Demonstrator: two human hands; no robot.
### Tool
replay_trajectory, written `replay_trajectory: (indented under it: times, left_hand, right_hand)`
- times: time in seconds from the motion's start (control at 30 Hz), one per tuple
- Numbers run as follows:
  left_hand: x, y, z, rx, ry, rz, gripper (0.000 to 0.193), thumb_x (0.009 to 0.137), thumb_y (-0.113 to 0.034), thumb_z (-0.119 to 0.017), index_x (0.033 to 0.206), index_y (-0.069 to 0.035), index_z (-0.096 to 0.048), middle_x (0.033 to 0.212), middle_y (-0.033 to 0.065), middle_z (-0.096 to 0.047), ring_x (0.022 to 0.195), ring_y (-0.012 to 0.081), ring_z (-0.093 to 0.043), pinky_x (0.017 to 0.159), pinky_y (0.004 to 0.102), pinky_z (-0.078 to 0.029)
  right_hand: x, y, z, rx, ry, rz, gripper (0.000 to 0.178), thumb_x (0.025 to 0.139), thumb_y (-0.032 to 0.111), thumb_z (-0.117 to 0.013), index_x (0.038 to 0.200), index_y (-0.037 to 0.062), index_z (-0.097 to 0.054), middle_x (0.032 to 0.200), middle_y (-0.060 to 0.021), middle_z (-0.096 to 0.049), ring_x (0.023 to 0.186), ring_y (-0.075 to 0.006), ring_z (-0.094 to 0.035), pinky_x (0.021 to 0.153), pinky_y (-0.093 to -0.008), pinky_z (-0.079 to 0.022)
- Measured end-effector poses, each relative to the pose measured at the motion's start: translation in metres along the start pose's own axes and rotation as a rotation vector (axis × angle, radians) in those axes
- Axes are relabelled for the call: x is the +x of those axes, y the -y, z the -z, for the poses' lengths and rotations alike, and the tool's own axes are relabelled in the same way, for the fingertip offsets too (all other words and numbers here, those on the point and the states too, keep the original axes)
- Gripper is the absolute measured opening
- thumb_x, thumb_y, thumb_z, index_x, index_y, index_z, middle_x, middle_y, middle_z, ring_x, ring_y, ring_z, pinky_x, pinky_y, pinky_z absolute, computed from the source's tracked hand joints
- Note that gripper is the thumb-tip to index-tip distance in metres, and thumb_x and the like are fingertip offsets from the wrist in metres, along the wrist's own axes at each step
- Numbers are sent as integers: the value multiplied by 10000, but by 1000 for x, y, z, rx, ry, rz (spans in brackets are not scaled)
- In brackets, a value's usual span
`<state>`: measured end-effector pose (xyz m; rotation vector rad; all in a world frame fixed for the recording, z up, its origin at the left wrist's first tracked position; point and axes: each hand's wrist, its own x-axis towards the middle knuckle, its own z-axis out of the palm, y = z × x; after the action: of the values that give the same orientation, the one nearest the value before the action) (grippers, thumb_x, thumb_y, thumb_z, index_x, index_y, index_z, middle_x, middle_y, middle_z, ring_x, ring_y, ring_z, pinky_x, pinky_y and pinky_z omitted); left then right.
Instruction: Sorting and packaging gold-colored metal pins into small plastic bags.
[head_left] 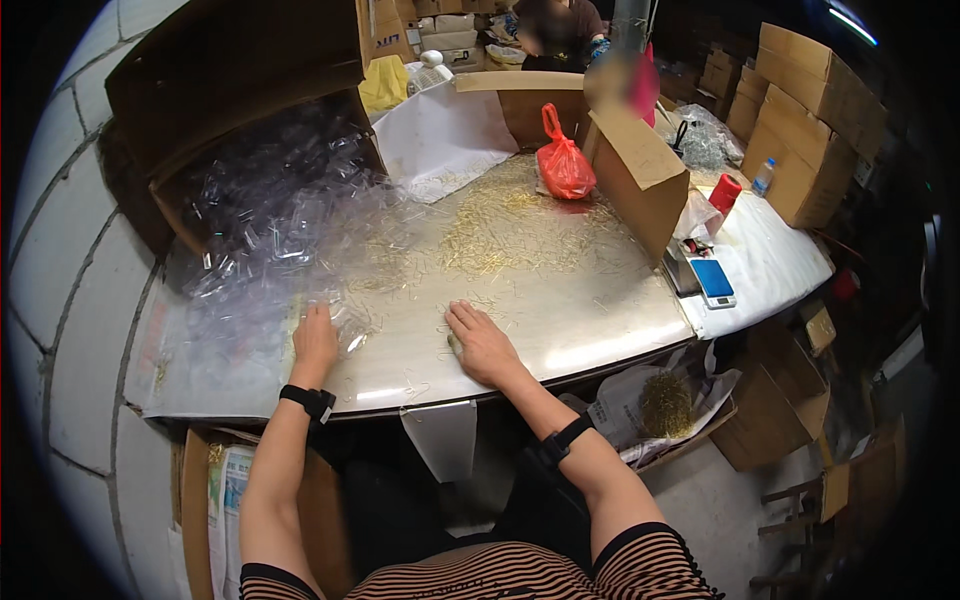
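Resting flat near the counter's front edge, both hands have fingers apart, gripping nothing. Left hand touches clear plastic pieces at the left; right hand lies among thin gold pins scattered mid-counter.

White tiled wall left of the worktable; stacked cardboard boxes right of it, grey floor below, ceiling light strip above the boxes.

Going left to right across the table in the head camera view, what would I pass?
Cardboard box spilling clear plastic pieces → left hand → right hand → red plastic bag → open cardboard box → blue-topped scale → red cup → small bottle.
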<state>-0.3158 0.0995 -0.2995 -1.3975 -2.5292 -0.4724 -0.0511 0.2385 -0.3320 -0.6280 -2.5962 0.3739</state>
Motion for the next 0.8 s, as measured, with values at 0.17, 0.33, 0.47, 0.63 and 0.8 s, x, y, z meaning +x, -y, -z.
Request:
replay_trajectory:
  times: [0.17,0.33,0.47,0.63,0.8]
  left_hand:
    - [2,-9,5,118,-52,-82,176,711,-49,-622,862,15,-559,928,216,-585,895,368,-583,757,443,-480]
    - [-1,-19,14,154,72,-87,146,693,-59,-636,815,10,-594,856,232,-621,821,375,-610,761,426,-484]
    - [-1,-19,15,128,-21,-163,168,680,-57,-646,829,1,-595,826,224,-630,803,386,-610,703,457,-476]
    - [5,-15,18,84,40,-47,149,732,-57,-607,855,11,-562,826,225,-627,797,392,-603,678,482,-458]
    - [5,-13,21,-60,-86,151,116,756,-29,-576,860,15,-548,757,224,-614,746,387,-606,646,441,-464]
  right_hand:
    - [1,-2,-1,-23,-7,10,449,878,145,-437,1299,-12,-434,1402,-164,-372,1329,-283,-302,1099,-371,-244]
    - [1,-1,2,-3,1,-6,464,851,90,-423,1303,-13,-426,1411,-163,-362,1338,-274,-290,1100,-373,-238]
    - [1,-1,3,11,-15,-7,437,886,142,-434,1296,-13,-434,1402,-164,-373,1329,-279,-304,1094,-378,-250]
    - [0,-3,1,0,-34,16,434,892,164,-448,1287,-15,-442,1389,-171,-387,1317,-289,-322,1086,-384,-264]
    - [-1,-3,1,13,-55,15,433,884,160,-463,1277,-19,-447,1377,-179,-399,1309,-301,-332,1079,-389,-275]
